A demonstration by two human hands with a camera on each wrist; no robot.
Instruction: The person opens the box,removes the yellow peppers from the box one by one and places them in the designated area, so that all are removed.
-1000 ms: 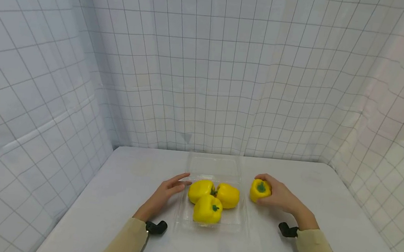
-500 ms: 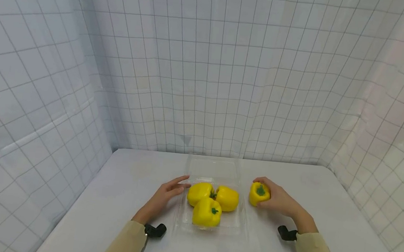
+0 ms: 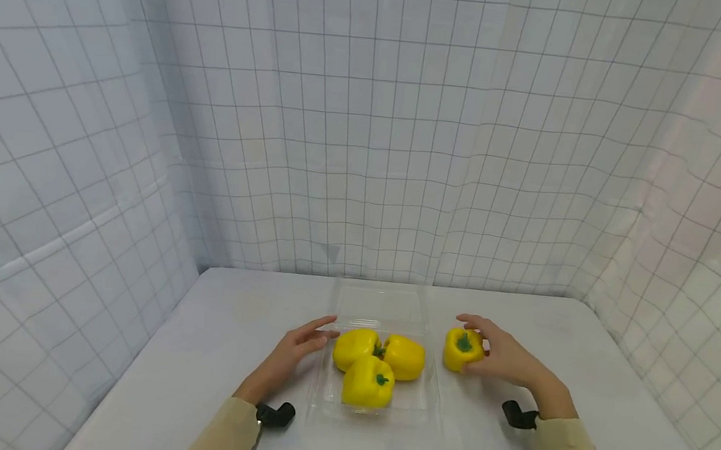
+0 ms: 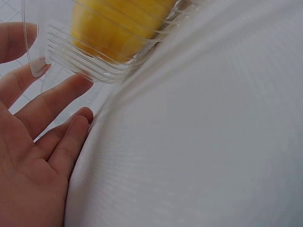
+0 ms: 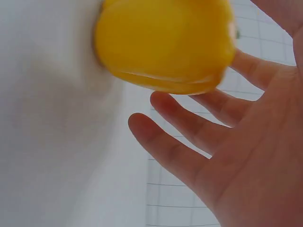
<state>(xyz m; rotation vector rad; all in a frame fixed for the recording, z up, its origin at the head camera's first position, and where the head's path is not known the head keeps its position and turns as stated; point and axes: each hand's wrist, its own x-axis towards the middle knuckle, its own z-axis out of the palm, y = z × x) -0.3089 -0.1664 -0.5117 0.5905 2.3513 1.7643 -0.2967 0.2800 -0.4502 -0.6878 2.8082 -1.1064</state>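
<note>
Three yellow bell peppers (image 3: 368, 382) with green stems sit in a clear plastic clamshell box (image 3: 415, 398), whose lid (image 3: 380, 304) lies folded back behind it. My left hand (image 3: 285, 355) is at the box's left side, its fingers extended and touching the clear rim; the left wrist view shows one pepper (image 4: 116, 28) through the ridged wall. To the right of the box, a fourth yellow bell pepper (image 3: 461, 350) stands on the table with its stem facing me. Around it my right hand (image 3: 507, 356) has its fingers spread and loosened, with a gap visible behind the pepper.
The white table (image 3: 249, 301) extends to both sides of the box. Grid-patterned white sheets (image 3: 368, 146) enclose it at the back, left and right. Each wrist wears a small black camera mount (image 3: 275, 415).
My right hand has loosened its fingers from the single pepper and drawn slightly back to the right; the pepper stays in place. The left hand and the box look unmoved.
</note>
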